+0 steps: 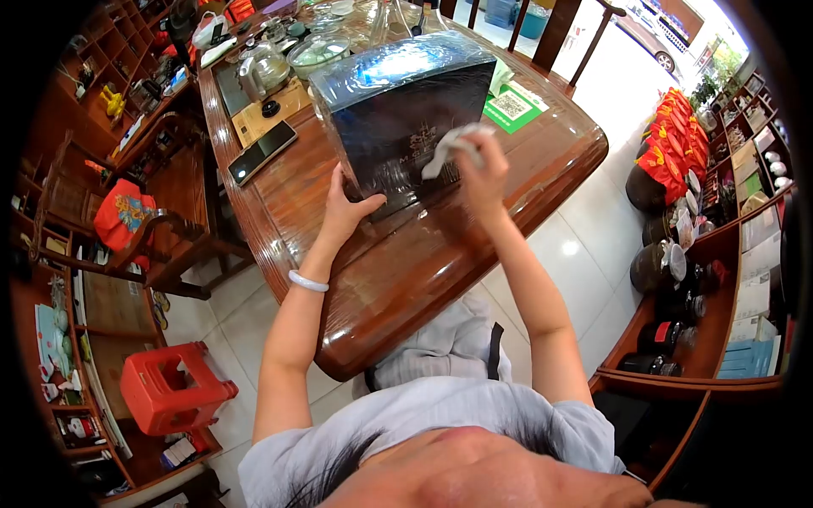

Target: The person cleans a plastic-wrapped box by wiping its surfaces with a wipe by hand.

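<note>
A large dark blue box (381, 127) in clear plastic wrap stands upright on the brown wooden table (406, 279). My left hand (345, 207) rests against the box's lower left corner, thumb spread from the other fingers. Near the right part of the box's front face, my right hand (484, 173) is closed on a whitish cloth (445, 155), which hangs against or just before that face. Motion slightly blurs the right hand and the cloth.
A phone (263, 152) lies left of the box, near a glass teapot (264, 69). A green QR card (513, 107) is at the right. A red stool (174, 387) stands on the floor at the left, and red-covered jars (673, 144) at the right.
</note>
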### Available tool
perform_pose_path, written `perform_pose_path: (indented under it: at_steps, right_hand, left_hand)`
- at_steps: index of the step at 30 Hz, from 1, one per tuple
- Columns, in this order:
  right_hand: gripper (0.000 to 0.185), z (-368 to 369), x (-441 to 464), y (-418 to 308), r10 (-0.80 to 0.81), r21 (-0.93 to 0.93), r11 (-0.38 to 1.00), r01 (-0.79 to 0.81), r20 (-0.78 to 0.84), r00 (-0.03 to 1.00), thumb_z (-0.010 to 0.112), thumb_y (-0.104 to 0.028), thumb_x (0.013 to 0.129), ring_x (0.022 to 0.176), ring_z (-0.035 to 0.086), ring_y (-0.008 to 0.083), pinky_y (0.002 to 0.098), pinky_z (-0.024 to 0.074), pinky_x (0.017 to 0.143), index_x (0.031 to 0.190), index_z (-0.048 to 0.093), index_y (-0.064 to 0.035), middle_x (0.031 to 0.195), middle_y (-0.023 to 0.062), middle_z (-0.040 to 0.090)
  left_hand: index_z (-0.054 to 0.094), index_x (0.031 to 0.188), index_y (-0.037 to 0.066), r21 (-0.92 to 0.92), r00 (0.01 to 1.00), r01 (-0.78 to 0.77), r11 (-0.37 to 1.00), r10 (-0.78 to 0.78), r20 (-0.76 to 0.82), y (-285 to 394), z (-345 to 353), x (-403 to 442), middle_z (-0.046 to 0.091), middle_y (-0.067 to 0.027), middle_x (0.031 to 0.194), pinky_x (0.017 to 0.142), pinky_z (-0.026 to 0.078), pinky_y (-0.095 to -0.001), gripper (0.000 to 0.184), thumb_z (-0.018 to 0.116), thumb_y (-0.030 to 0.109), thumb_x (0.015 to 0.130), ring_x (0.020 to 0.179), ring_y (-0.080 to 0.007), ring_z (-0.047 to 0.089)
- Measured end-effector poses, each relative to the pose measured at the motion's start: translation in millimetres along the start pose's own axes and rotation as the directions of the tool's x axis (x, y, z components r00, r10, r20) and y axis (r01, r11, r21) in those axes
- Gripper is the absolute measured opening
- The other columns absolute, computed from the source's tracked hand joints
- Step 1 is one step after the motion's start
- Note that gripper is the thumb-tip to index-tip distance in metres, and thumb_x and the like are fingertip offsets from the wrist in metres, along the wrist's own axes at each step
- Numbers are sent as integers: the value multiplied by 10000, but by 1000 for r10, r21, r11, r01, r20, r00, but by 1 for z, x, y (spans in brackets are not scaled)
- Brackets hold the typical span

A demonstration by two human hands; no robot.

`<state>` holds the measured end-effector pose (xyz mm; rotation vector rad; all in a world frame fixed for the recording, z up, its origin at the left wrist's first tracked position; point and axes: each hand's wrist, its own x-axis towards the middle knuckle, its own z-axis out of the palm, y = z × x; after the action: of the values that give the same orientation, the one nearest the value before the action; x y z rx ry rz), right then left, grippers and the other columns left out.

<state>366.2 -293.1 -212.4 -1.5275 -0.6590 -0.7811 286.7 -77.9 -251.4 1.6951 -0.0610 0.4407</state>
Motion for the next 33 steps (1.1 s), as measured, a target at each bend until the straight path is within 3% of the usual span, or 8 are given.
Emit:
perform_pose_path:
  at_steps: [4, 6, 9, 12, 20, 26, 29, 33]
  right_hand:
    - [144, -4, 29, -6, 78, -56, 995, -81, -57, 995, 621, -7, 775, 728, 537, 132, 279, 451, 646, 908, 567, -9, 810, 43, 571]
    - [163, 5, 18, -13, 67, -128, 989, -75, -64, 996, 596, 16, 737, 759, 591, 248, 316, 457, 653, 895, 563, -11, 830, 129, 582]
    - [234, 18, -31, -9, -110, -190, 972, 142, 170, 979, 626, 27, 652, 787, 580, 335, 363, 472, 664, 873, 568, -25, 839, 154, 566]
    - [200, 29, -67, -16, -123, -163, 957, 238, 516, 848, 652, -6, 614, 712, 569, 284, 357, 445, 636, 787, 579, -73, 778, 86, 579]
    - [126, -11, -27, 10, -123, -366, 901, 233, 301, 946, 657, -77, 662, 724, 593, 261, 366, 442, 645, 781, 618, -91, 779, 73, 617]
    - [106, -32, -10, 23, 324, -214, 917, -337, -98, 941, 655, -76, 758, 712, 607, 216, 307, 466, 642, 835, 615, -15, 775, 108, 630]
    - [150, -10, -21, -10, 45, -198, 980, -30, 71, 996, 645, -20, 726, 741, 607, 256, 317, 473, 654, 862, 584, -5, 803, 138, 606]
    - [222, 28, -58, -22, -208, -103, 953, 285, 460, 863, 669, -47, 610, 832, 569, 251, 350, 425, 723, 810, 578, -79, 816, 67, 575]
  left_hand:
    - [379, 1259, 15, -45, 1000, -9, 999, 9, 3, 0, 1, -1, 531, -73, 1119, 910, 379, -290, 728, 771, 116, 655, 1031, -168, 491]
    - [379, 1260, 15, -56, 1000, -10, 998, 10, -9, 7, 2, -2, 532, -74, 1116, 905, 383, -288, 726, 770, 113, 656, 1025, -167, 493]
    - [377, 1261, 14, -29, 1000, 3, 1000, -4, -17, 10, 5, -3, 533, -74, 1112, 890, 394, -282, 723, 768, 109, 660, 1013, -164, 501]
    - [377, 1259, 13, -19, 1000, -17, 1000, 17, -6, 9, 3, -4, 536, -76, 1104, 876, 402, -279, 717, 766, 105, 663, 1002, -161, 507]
    - [389, 1250, 23, 3, 1000, -14, 1000, 14, 4, 12, 3, -3, 546, -70, 1089, 869, 405, -283, 708, 770, 101, 659, 987, -156, 510]
    - [387, 1249, 23, 40, 1000, -11, 999, 11, -10, 15, 3, -4, 549, -68, 1081, 867, 408, -285, 712, 771, 102, 656, 978, -155, 511]
    - [384, 1251, 21, 58, 1000, -7, 998, 8, -15, 13, 3, -5, 549, -72, 1085, 872, 406, -287, 716, 770, 102, 654, 988, -157, 512]
    - [381, 1254, 18, 39, 1000, -14, 999, 14, 1, 10, 3, -3, 547, -77, 1091, 879, 404, -289, 722, 769, 106, 651, 1000, -163, 512]
